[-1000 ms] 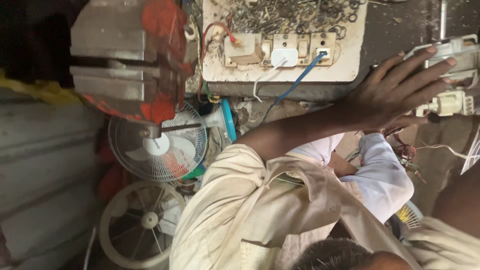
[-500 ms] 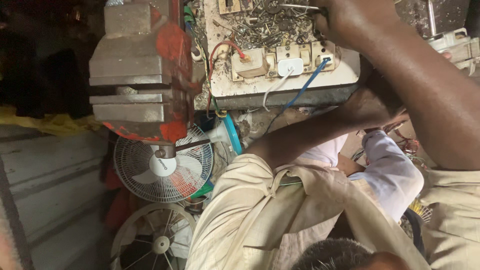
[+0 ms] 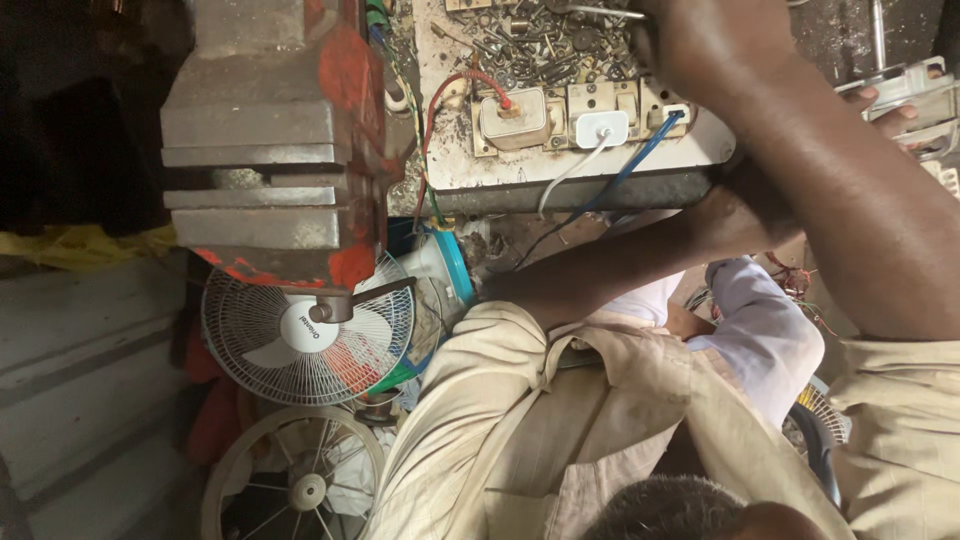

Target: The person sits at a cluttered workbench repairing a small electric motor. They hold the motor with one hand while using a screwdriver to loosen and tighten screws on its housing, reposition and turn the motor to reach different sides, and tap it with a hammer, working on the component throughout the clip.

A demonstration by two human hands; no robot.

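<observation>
While the near hand [image 3: 700, 50] sits at the top edge over the pile of loose screws and small metal parts [image 3: 540, 40] on the white switch board [image 3: 560, 165], its fingers are turned away, so grip cannot be told. Other hand [image 3: 885, 105] reaches past to a white motor part [image 3: 900, 80] at right; only fingertips show, curled against it. Sockets [image 3: 600, 125] sit below the screws. Bench vise [image 3: 270, 160] is left of the board, fan guard [image 3: 305, 335] beneath it.

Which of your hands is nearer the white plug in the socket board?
Right: the right hand sits just past the white square plug, over the loose metal screws. The left hand is out of view.
</observation>
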